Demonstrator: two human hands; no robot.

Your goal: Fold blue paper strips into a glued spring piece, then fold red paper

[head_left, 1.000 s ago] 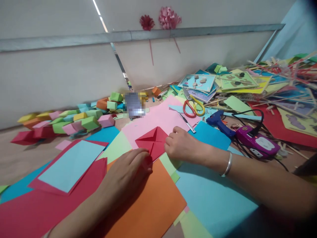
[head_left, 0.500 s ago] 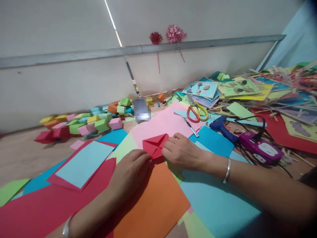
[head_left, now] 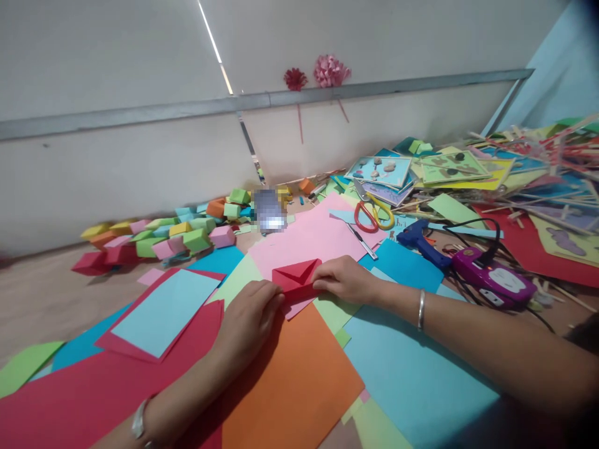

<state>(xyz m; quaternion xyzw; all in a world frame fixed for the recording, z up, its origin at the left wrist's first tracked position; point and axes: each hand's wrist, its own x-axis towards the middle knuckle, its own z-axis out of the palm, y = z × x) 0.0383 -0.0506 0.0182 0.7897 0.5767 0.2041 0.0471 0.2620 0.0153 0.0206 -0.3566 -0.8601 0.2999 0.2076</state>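
A small red folded paper (head_left: 296, 279) with triangular creases lies between my hands, over a pink sheet (head_left: 322, 240). My left hand (head_left: 250, 312) pinches its near left corner. My right hand (head_left: 344, 279) grips its right edge between thumb and fingers. The near side of the paper is folded upward, covering part of the creased face. Under my left wrist and in front of the folded paper lies an orange sheet (head_left: 290, 380). A light blue sheet (head_left: 412, 368) is spread beneath my right forearm.
Several folded paper cubes (head_left: 196, 240) are heaped at the back left. Scissors (head_left: 369, 212), a craft knife (head_left: 362, 242), a blue glue gun (head_left: 423, 243) and a purple power strip (head_left: 489, 277) with cords lie to the right. Picture cards (head_left: 381, 171) are piled behind, near the wall (head_left: 140, 168).
The near part of the red paper has been folded up over the lower creases. My right hand has shifted slightly down and its fingers now pinch the right edge.
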